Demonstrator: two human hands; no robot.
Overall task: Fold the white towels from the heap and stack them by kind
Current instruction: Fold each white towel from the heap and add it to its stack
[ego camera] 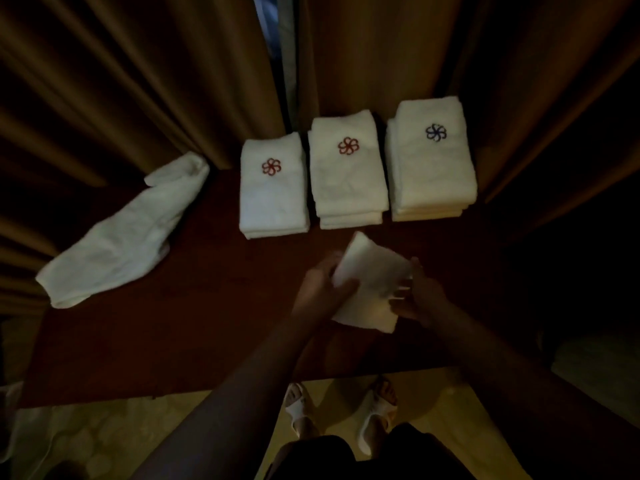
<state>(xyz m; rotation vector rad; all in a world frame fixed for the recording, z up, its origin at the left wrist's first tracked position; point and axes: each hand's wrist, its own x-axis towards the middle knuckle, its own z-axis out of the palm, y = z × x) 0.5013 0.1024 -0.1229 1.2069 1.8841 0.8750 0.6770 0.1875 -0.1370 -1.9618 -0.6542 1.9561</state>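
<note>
We hold a folded towel (369, 285) above the surface (207, 327), left grip (323, 289) and right grip (420, 299) both clasping its edges, near three stacks (349, 178).

Head camera, wide-angle, looks steeply down over table (173, 341); dim, close apparently.

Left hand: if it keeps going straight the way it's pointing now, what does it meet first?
Beyond the folded towel that the left hand grips, probably the middle stack, the red-flower one. Depth is unclear from this single view.
</note>
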